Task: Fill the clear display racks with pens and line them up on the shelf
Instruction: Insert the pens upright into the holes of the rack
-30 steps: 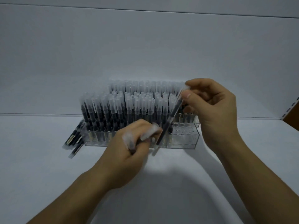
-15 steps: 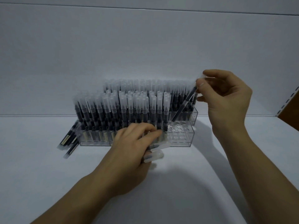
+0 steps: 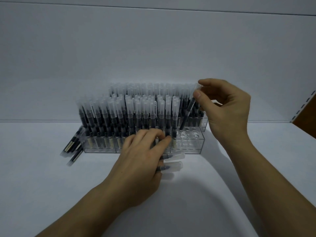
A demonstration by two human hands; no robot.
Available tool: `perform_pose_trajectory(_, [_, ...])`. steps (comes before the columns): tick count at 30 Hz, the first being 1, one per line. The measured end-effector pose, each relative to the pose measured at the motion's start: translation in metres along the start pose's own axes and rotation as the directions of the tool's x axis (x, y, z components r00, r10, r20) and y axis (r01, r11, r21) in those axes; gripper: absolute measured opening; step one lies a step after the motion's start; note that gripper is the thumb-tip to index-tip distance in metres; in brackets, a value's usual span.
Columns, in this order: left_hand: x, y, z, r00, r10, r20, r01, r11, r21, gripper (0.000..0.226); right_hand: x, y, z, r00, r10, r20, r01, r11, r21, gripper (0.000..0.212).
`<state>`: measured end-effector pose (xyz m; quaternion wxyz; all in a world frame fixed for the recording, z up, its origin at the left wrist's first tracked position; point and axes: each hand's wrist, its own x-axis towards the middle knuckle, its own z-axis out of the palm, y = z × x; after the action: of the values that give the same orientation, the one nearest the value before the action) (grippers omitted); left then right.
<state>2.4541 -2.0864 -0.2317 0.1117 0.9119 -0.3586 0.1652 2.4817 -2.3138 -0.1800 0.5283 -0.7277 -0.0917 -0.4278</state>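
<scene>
- The right hand (image 3: 227, 108) pinches one pen (image 3: 187, 112) by its frosted cap, thumb against forefinger. The pen leans, its lower tip at the open holes on the right end of the front rack (image 3: 189, 146).
- Whether that tip is inside a hole, I cannot tell.
- The rack stands on the white shelf (image 3: 51, 185).
- The left hand (image 3: 142, 161) curls round the spare pens (image 3: 171, 156); only their caps poke out, the barrels are hidden.
- The back rack (image 3: 203, 126) is mostly hidden behind the front rows.
- Loose pens (image 3: 72, 147) lie left of the racks, partly tucked behind them.
- There are pale bands on the barrels, but no writing is legible.
</scene>
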Motion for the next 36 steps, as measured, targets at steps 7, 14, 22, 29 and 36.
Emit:
perform_pose_trajectory(7, [0.001, 0.002, 0.0, 1.0, -0.019, -0.006, 0.019, 1.0, -0.012, 0.062, -0.004, 0.004, 0.006, 0.996, -0.026, 0.084, 0.031, 0.997, -0.066, 0.02])
perform_pose_trajectory(14, [0.001, 0.003, -0.001, 1.0, -0.02, -0.02, 0.019, 0.999, -0.029, 0.063, -0.007, 0.007, 0.011, 0.993, 0.006, 0.116, 0.004, 0.996, -0.084, 0.019])
perform_pose_trajectory(22, [0.0, 0.001, -0.001, 0.999, -0.019, -0.029, 0.018, 0.999, -0.047, 0.061, -0.009, 0.004, 0.013, 0.992, 0.012, 0.129, 0.003, 0.993, -0.117, 0.018])
perform_pose_trajectory(29, [0.001, 0.0, 0.0, 1.0, -0.024, -0.018, 0.023, 0.998, -0.059, 0.059, -0.014, 0.004, 0.019, 0.993, 0.052, 0.103, -0.037, 0.99, -0.136, 0.018])
perform_pose_trajectory(36, [0.001, -0.002, -0.002, 0.997, -0.071, -0.029, 0.064, 0.979, -0.193, 0.048, -0.019, -0.009, 0.017, 0.994, -0.08, 0.076, 0.092, 0.981, -0.173, 0.019])
